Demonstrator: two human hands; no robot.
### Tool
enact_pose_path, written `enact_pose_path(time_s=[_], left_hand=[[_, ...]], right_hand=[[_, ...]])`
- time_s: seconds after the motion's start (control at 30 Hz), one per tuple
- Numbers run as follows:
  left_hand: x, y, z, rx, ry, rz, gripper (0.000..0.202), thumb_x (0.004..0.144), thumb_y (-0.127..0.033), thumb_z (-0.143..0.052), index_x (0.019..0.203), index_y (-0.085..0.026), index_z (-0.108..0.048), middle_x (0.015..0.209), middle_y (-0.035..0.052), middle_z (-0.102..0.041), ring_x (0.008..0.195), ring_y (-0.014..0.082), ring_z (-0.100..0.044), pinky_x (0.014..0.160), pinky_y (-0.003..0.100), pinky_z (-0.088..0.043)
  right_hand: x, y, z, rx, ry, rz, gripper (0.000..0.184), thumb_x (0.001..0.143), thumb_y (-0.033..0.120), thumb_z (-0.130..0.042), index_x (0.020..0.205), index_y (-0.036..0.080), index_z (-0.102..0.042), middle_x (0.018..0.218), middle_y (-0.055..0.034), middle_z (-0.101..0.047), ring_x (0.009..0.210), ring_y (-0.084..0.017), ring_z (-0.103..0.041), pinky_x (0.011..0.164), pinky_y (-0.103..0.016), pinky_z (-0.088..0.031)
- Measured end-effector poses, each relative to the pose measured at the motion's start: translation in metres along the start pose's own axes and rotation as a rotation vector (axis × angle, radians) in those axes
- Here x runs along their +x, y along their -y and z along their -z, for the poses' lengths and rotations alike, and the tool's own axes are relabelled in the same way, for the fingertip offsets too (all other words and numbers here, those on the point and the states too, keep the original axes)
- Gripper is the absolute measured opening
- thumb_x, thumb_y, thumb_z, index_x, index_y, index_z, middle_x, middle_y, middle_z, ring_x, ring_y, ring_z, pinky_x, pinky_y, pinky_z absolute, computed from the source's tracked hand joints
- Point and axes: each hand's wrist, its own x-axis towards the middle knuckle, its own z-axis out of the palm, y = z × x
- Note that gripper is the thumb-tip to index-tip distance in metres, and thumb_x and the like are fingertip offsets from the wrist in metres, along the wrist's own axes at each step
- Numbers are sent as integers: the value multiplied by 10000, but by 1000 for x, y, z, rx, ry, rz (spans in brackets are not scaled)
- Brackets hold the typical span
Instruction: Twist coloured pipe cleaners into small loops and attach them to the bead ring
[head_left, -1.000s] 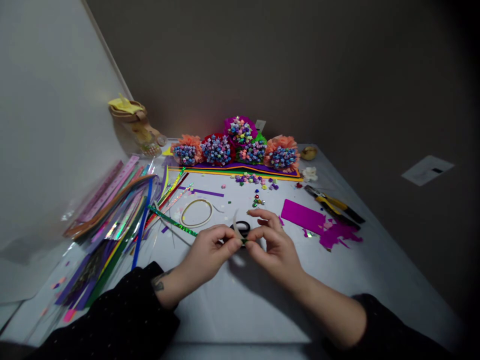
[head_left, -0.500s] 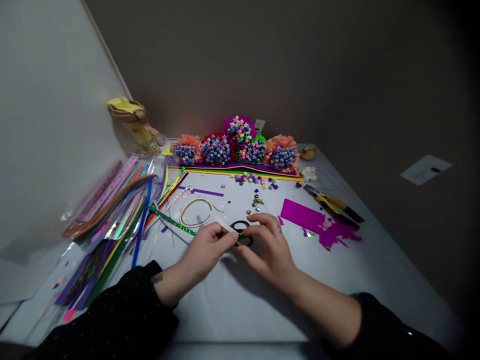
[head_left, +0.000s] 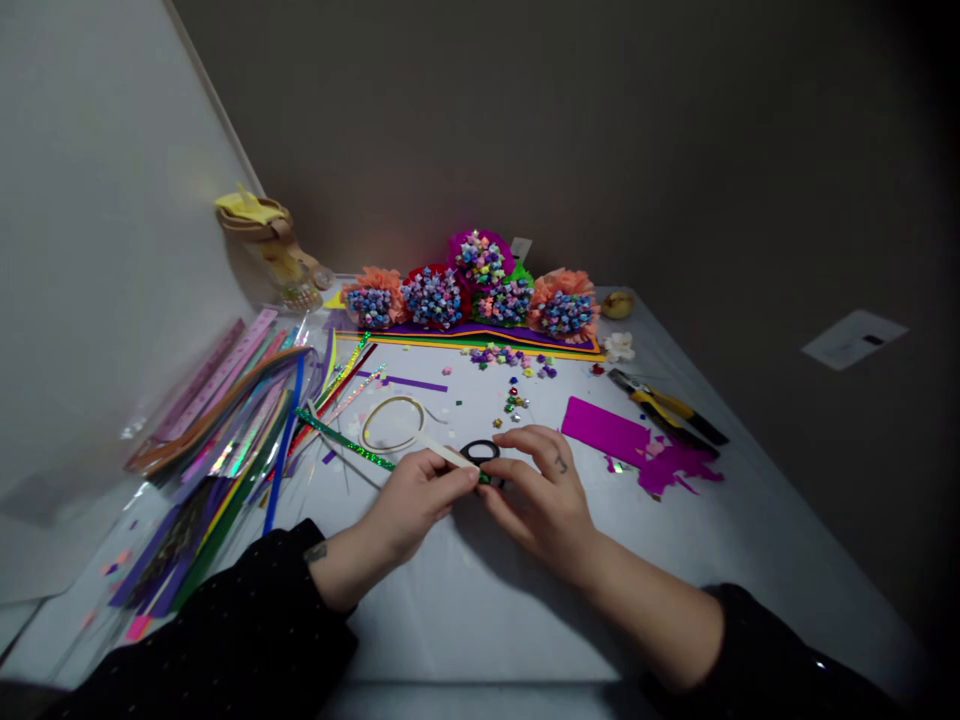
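My left hand (head_left: 422,497) is closed, its thumb and forefinger pinching a glittery green paper strip (head_left: 352,448). The green length trails out to the left of this hand. A white strip section (head_left: 448,453), perhaps the back of the same strip, lies across the fingertips. My right hand (head_left: 541,498) meets the left at a small green bit at the strip's end, with thumb and fingertips drawn together on it. Just behind the fingertips are scissors with black handle loops (head_left: 480,449); their blades are hidden.
A pale hoop (head_left: 391,424) lies behind my left hand. Loose paper strips (head_left: 232,440) spread at left. Small paper stars (head_left: 510,358) lie farther back, before star-filled bouquets (head_left: 431,298). At right are magenta paper (head_left: 607,430) and yellow-black pliers (head_left: 667,410).
My right thumb and fingers have closed in on the strip's end. Both hands have shifted only slightly, and the strip has tilted a little lower over the scissors.
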Motion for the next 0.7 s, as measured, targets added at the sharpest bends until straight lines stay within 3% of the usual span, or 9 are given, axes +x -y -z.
enact_pose_path(time_s=[0.33,0.5,0.7], left_hand=[[1,1,2,80,-4,-63,195,700,-319,-659,684,-126,-639,516,-40,-517,468,66,-397,461,197,-284],[2,0,4,193,-38,-109,196,748,-328,-618,735,-133,-634,614,-9,-600,569,105,-513,527,215,-373],[2,0,7,324,21,-223,205,772,-329,-596,777,-130,-645,728,29,-666,699,152,-580,671,275,-460]], right_hand=[[-1,-1,0,1,17,-11,185,748,155,-643,906,247,-618,1034,-75,-596,990,-252,-526,856,-456,-455],[4,1,1,244,67,-220,98,757,177,-599,843,219,-621,939,-69,-596,917,-216,-573,799,-383,-476],[6,-1,-3,435,142,-417,93,747,150,-561,671,200,-583,849,-49,-590,818,-176,-587,739,-310,-476]])
